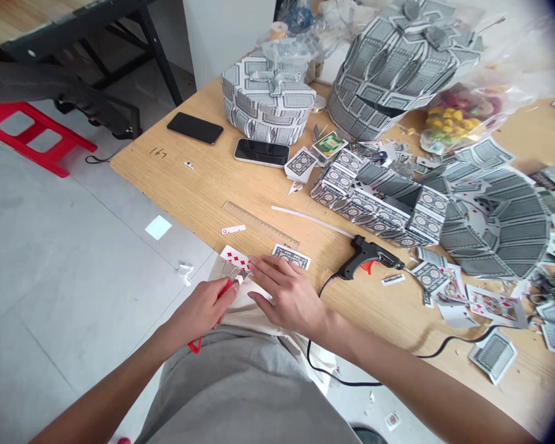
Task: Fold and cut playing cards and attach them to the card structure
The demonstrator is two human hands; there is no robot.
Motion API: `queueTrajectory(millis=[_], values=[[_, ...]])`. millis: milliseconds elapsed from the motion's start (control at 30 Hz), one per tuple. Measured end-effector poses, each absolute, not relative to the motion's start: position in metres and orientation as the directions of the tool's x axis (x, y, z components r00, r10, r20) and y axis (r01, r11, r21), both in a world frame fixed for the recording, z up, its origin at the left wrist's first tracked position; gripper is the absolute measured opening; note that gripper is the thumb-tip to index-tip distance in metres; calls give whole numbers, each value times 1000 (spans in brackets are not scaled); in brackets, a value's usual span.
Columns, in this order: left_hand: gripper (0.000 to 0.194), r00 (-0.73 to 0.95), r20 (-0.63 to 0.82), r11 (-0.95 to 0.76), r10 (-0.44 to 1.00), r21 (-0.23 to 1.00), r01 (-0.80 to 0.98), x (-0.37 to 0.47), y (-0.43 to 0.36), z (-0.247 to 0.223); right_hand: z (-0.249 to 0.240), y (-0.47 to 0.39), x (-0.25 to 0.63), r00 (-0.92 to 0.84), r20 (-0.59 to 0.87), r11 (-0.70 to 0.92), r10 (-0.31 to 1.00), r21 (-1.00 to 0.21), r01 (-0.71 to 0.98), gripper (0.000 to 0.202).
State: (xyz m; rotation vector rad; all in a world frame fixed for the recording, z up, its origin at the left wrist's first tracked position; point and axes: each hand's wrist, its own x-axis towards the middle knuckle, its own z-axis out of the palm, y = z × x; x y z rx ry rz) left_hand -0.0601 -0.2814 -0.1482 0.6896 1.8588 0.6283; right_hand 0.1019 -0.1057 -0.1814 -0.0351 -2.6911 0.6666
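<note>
At the table's front edge my left hand (203,311) is closed around a red-handled cutting tool (222,290), probably scissors. Its metal end meets a playing card with red diamonds (235,258). My right hand (289,293) lies flat with fingers stretched out, the fingertips over the right end of that card. Just beyond my right fingers a patterned card (292,255) lies face down. A narrow card strip (233,229) and a clear ruler (261,224) are further up on the wood.
A black glue gun (367,256) with its cable lies to the right. Beyond are a folded-card box (379,197), a round card basket (499,216), two phones (195,127), taller card structures (268,98) and scattered cards. A red stool (32,135) stands at far left.
</note>
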Motion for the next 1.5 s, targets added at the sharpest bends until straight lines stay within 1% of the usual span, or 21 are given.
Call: queueTrajectory(millis=[233,533,867,1500], values=[[51,-310,-631,696,711,694,184,-60,-282,-149,-179,-105,103,-946,296,863,135,-504,-35,45],[52,-300,-622,684,723,705,185,-59,-282,-150,-179,-106,103,-956,260,871,134,-491,-11,45],[53,-290,-625,684,725,704,192,-58,-278,-145,-180,-107,102,-951,280,880,135,-475,-15,43],[53,-244,-635,679,733,710,187,-57,-282,-145,-181,-108,103,-952,275,889,134,-459,-7,48]])
